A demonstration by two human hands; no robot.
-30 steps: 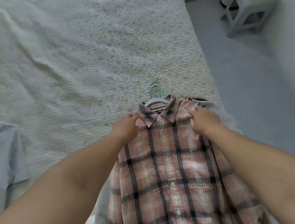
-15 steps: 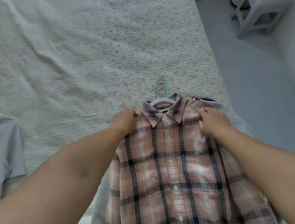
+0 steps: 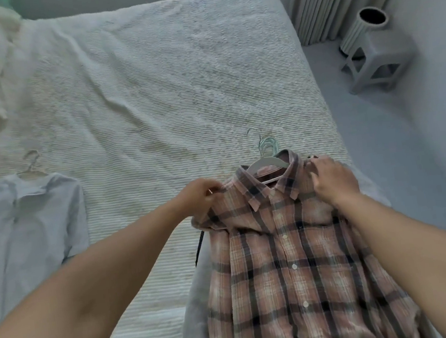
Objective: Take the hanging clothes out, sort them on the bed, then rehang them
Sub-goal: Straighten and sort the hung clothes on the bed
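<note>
Now the plaid shirt (image 3: 289, 259), nearest of all at the bed's near right corner, has its left shoulder lifted and bunched, where half a second ago it lay flat across the pile. The left hand (image 3: 201, 196) pinches that shoulder fabric between thumb and curled fingers and draws it up and outward; the right hand (image 3: 333, 180) lies on the other shoulder with fingers bent over the cloth, seemingly gripping it near the collar. Just beyond the collar, the white hanger (image 3: 267, 163) is now exposed inside the neck opening, more of it bare than before, with pale green hooks (image 3: 268, 145) of further hangers stacked behind it. By my reading the shirt is being worked off or along its hanger, part of sorting the pile, so rehanging is not yet near. Farther left lies a light blue shirt (image 3: 27, 235) on its own hanger, well apart. Beyond stretches the bed (image 3: 149, 79), then a ribbed vase (image 3: 362, 31) on a stool (image 3: 380, 65).
</note>
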